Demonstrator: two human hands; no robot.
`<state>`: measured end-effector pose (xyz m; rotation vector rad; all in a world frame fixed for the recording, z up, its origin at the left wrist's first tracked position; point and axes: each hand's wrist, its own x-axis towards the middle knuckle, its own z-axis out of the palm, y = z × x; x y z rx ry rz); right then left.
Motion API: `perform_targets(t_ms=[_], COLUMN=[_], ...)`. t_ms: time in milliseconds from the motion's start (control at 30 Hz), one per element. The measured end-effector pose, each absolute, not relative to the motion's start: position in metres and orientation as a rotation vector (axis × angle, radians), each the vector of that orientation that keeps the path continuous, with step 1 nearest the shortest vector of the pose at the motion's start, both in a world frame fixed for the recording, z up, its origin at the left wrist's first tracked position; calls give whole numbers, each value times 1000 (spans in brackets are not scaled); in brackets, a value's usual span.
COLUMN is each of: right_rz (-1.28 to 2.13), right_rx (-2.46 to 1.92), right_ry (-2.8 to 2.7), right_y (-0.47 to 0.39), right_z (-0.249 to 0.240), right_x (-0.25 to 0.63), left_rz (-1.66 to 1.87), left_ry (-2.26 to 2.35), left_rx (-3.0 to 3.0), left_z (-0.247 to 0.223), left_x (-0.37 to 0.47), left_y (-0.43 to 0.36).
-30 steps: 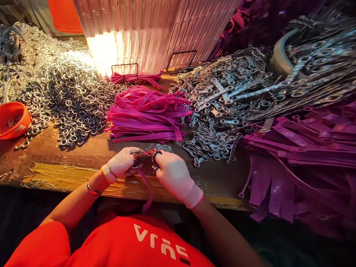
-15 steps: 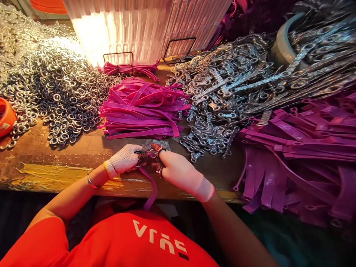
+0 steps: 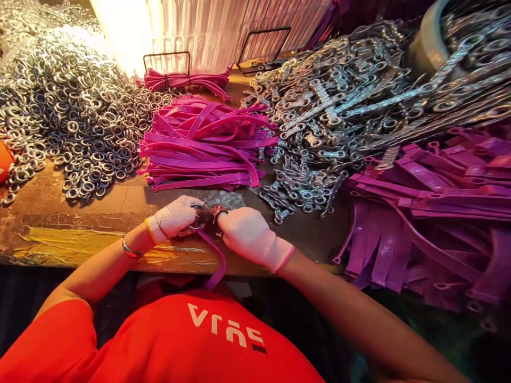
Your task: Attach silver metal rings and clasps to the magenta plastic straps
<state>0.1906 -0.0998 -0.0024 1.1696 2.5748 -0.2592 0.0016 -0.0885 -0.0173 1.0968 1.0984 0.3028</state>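
Purple strap [image 3: 218,260] hangs from the gloved left hand [image 3: 179,215], pinched in its fingers, its tail over the front edge of the workbench [image 3: 122,198]. The gloved right hand [image 3: 247,231] is curled just beside those fingertips; whether it grasps anything, I cannot tell. Beyond the 2 hands lies a pile of pink straps [image 3: 199,144].

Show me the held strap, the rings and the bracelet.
Held strap [image 3: 221,260]: head view, its hanging length.
Rings [image 3: 90,125]: head view, middle of their heap.
Bracelet [image 3: 128,249]: head view, its shiny band.
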Motion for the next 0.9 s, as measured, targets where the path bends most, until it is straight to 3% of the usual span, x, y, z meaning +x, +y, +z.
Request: perform_targets(t_ms=[167, 300, 433, 567, 900], right_rz=[-146, -187, -253, -73, -64], right_rx=[1233, 1413, 1516, 1857, 1829], right_ry=[2658, 2598, 2652, 2551, 2531], right_y=[-111, -127, -135, -127, -108], right_z=[-4, -11, -15, -22, -61], right_x=[185, 186, 212, 273, 339], left_rz=[39, 110, 438, 653, 461], left_ry=[1029, 1188, 1332, 1116, 590], left_rx=[1280, 1276, 1102, 589, 113], left_z=[23, 43, 27, 6, -20], left_x=[-40, -77, -77, -40, 32], left_y=[-62, -51, -61, -84, -110])
